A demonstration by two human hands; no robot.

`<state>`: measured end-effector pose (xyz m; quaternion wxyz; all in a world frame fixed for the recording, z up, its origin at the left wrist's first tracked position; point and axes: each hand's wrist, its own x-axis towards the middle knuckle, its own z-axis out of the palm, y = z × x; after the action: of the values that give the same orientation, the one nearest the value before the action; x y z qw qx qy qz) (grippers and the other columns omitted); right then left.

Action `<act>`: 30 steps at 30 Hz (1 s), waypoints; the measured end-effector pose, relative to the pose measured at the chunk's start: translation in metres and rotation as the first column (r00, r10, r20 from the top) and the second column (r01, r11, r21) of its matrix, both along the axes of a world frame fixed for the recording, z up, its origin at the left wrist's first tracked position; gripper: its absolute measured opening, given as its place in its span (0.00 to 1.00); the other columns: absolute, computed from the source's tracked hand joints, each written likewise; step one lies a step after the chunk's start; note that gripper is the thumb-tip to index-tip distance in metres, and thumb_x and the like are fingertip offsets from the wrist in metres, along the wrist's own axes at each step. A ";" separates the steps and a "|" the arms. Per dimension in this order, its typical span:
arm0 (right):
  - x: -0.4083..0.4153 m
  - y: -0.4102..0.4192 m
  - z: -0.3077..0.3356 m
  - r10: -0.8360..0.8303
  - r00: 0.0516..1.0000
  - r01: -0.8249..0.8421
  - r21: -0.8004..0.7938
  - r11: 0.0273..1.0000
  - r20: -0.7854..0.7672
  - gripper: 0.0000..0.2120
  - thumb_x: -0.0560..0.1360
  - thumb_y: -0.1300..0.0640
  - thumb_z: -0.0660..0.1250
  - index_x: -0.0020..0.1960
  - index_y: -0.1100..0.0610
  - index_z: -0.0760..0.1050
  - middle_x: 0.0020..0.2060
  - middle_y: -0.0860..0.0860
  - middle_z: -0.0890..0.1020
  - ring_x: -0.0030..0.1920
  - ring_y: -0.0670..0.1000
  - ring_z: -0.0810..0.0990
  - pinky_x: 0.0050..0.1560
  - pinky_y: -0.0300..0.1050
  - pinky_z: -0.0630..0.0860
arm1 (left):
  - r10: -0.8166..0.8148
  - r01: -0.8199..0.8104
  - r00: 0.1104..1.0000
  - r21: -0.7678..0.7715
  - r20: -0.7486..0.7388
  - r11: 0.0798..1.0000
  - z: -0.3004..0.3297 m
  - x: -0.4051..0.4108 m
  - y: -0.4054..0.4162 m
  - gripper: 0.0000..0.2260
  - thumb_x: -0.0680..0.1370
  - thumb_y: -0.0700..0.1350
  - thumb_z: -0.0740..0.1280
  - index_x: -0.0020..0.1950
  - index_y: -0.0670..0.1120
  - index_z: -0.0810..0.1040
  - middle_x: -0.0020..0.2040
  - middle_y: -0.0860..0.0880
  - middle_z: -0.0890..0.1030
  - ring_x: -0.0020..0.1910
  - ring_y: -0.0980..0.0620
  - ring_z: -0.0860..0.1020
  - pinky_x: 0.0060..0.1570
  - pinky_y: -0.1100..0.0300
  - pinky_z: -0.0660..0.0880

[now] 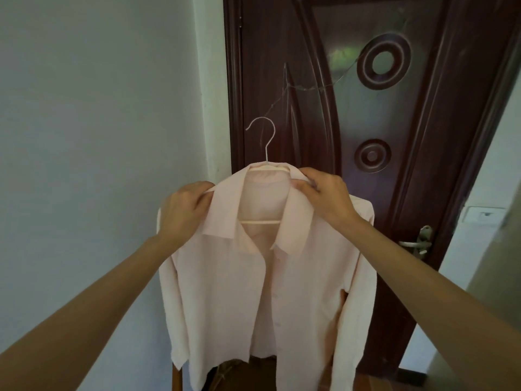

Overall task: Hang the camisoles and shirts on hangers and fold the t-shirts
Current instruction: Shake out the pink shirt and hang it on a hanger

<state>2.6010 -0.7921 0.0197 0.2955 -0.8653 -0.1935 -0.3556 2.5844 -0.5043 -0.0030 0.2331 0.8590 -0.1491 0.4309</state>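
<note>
A pale pink long-sleeved shirt [304,277] hangs open at the front on a light hanger [265,221], held up in mid-air before me. The hanger's thin metal hook [266,139] sticks up free above the collar. My left hand [183,210] grips the shirt at its left shoulder beside the collar. My right hand [324,196] pinches the collar at the right shoulder. Both sleeves hang straight down.
A dark brown wooden door [394,122] with a metal lever handle [417,244] stands right behind the shirt. A pale wall [98,122] fills the left. Below the shirt's hem, part of a brown wooden piece of furniture [234,373] shows.
</note>
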 end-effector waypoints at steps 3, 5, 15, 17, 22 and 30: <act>-0.001 -0.008 0.002 0.030 0.998 -0.036 -0.109 0.993 -0.050 0.23 0.76 0.44 0.68 0.69 0.50 0.74 0.56 0.49 0.81 0.58 0.51 0.78 0.56 0.49 0.73 | 0.016 -0.016 1.000 -0.018 0.014 1.000 0.001 0.001 0.004 0.15 0.78 0.48 0.58 0.51 0.44 0.83 0.45 0.47 0.84 0.44 0.45 0.80 0.36 0.60 0.64; -0.003 -0.017 0.002 0.034 0.998 -0.043 -0.190 0.981 -0.050 0.31 0.75 0.41 0.68 0.75 0.50 0.66 0.60 0.49 0.77 0.61 0.48 0.73 0.61 0.48 0.70 | 0.038 -0.038 0.999 -0.029 0.008 0.999 0.001 0.004 0.010 0.16 0.78 0.48 0.58 0.53 0.44 0.83 0.47 0.46 0.84 0.46 0.43 0.80 0.41 0.58 0.66; 0.017 -0.052 -0.031 -0.017 0.820 0.332 -0.451 0.829 0.573 0.22 0.81 0.52 0.58 0.71 0.61 0.70 0.53 0.58 0.80 0.46 0.57 0.80 0.45 0.52 0.78 | -0.030 0.017 0.997 -0.171 -0.074 0.985 0.000 0.010 0.033 0.17 0.77 0.51 0.58 0.52 0.45 0.83 0.44 0.48 0.83 0.43 0.45 0.79 0.42 0.55 0.71; 0.020 -0.052 -0.032 0.024 0.724 0.387 -0.435 0.813 0.690 0.19 0.81 0.54 0.61 0.70 0.62 0.71 0.48 0.58 0.80 0.41 0.57 0.79 0.39 0.51 0.78 | -0.043 0.026 0.995 -0.189 -0.087 0.982 -0.001 0.010 0.033 0.16 0.76 0.51 0.58 0.52 0.46 0.83 0.42 0.50 0.82 0.43 0.46 0.79 0.41 0.56 0.70; 0.024 -0.050 -0.028 0.060 0.554 0.457 -0.364 0.811 0.831 0.18 0.81 0.55 0.66 0.69 0.59 0.72 0.45 0.57 0.82 0.38 0.54 0.79 0.34 0.49 0.76 | -0.099 0.061 0.986 -0.264 -0.133 0.963 -0.003 0.008 0.033 0.15 0.76 0.51 0.58 0.51 0.48 0.83 0.40 0.50 0.82 0.41 0.48 0.78 0.40 0.57 0.70; 0.022 -0.051 -0.030 0.057 0.586 0.418 -0.362 0.833 0.808 0.17 0.75 0.70 0.67 0.59 0.57 0.83 0.40 0.53 0.83 0.35 0.51 0.80 0.28 0.42 0.75 | -0.092 0.045 0.979 -0.244 -0.185 0.969 -0.011 0.009 0.039 0.19 0.75 0.58 0.57 0.51 0.51 0.84 0.40 0.54 0.83 0.43 0.49 0.80 0.43 0.57 0.73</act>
<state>2.6230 -0.8431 -0.0107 -0.1051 -0.6772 -0.2987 -0.6642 2.5938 -0.4649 -0.0135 0.3629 0.8569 -0.1024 0.3514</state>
